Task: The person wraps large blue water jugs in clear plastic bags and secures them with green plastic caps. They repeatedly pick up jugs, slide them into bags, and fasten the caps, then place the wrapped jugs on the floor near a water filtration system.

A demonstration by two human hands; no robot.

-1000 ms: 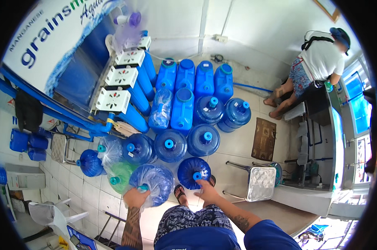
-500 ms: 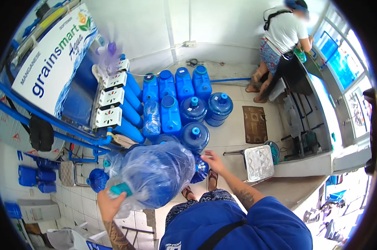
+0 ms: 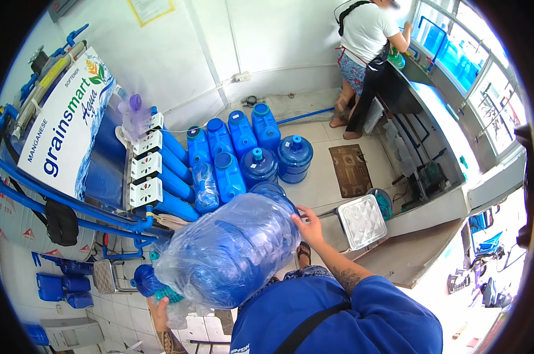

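Note:
A large blue water jug in a clear plastic bag (image 3: 223, 248) lies raised on its side in front of my body, its neck toward the lower left. My left hand (image 3: 159, 310) grips that neck end by the teal cap (image 3: 168, 293), fingers partly hidden by the bag. My right hand (image 3: 307, 223) has its fingers curled on the jug's other end, at the right. Behind it stand upright round jugs (image 3: 295, 159) and blue rectangular containers (image 3: 240, 131). A smaller dark blue jug (image 3: 144, 277) sits at the left, partly covered by the bagged one.
A filter bank (image 3: 175, 177) with pipes lines the left. A co-worker (image 3: 361, 41) in a white top stands at the counter (image 3: 423, 100) along the right. A folding stool (image 3: 361, 221) and a brown mat (image 3: 348, 170) are on the floor at the right; stacked containers (image 3: 50, 286) are at lower left.
The bagged jug has been lifted and tipped sideways toward me. My right hand has moved from near another jug's cap onto the bagged jug's far end.

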